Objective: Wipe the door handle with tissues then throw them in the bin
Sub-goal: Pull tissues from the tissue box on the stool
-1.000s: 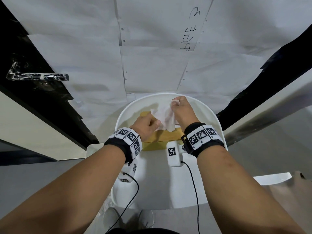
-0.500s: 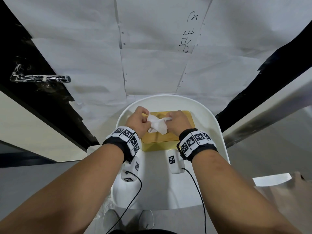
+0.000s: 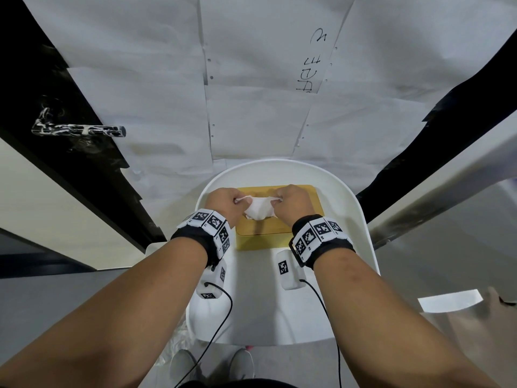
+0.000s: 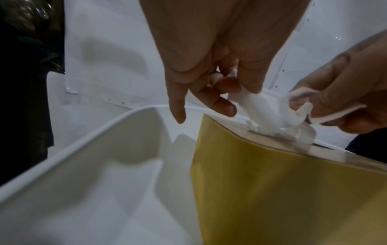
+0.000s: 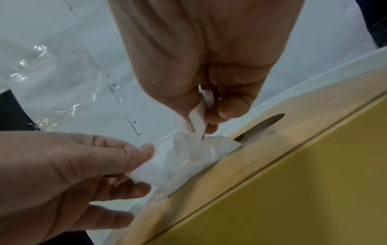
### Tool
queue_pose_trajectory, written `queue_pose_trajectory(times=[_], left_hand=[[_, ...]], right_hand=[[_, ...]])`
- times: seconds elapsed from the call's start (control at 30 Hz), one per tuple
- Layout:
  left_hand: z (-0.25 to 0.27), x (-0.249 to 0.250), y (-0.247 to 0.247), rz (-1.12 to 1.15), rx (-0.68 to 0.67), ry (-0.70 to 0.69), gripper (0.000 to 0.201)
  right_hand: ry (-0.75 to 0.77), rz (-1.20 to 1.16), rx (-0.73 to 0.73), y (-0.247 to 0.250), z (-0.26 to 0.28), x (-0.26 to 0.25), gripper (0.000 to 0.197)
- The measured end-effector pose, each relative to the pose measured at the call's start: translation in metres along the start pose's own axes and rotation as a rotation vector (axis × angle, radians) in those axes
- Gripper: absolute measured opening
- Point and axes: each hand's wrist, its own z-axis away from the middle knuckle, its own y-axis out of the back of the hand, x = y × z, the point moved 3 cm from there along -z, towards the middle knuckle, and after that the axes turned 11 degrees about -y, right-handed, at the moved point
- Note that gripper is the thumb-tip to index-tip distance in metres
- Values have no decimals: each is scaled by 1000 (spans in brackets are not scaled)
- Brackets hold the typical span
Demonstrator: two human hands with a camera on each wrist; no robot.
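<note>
Since a second ago both hands have dropped low over the white plastic chair [image 3: 361, 219], spreading apart. On its seat against the backrest sits the yellow tissue box with wooden lid [image 3: 251, 242]. The left hand [image 3: 223, 203] and right hand [image 3: 293, 203] each pinch the white tissue [image 3: 258, 211] above the slot; pull upward evenly, to avoid tearing.

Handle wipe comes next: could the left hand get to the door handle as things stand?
Probably yes: nothing stands between the left hand and the door handle up on its own side. But it pinches the tissue that still runs into the yellow box.
</note>
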Motion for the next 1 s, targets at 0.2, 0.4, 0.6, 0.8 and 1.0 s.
queue_pose_trajectory(times=[0.2,0.4,0.6,0.8,1.0], left_hand=[[3,-1,12,-147,-6,6,34],[8,1,25,-195,6,16,51],[20,-9,46,-113,72,25,35],[37,-22,69,77,156,98,13],[52,-34,99,132,216,196,17]], right_hand=[[9,15,8,1,6,-8,23],[-33,101,30,-5,6,-21,46],[68,61,-20,-3,19,-44,30],[123,-34,-53,-15,30,-73,20],[183,139,-12,-28,39,-98,38]])
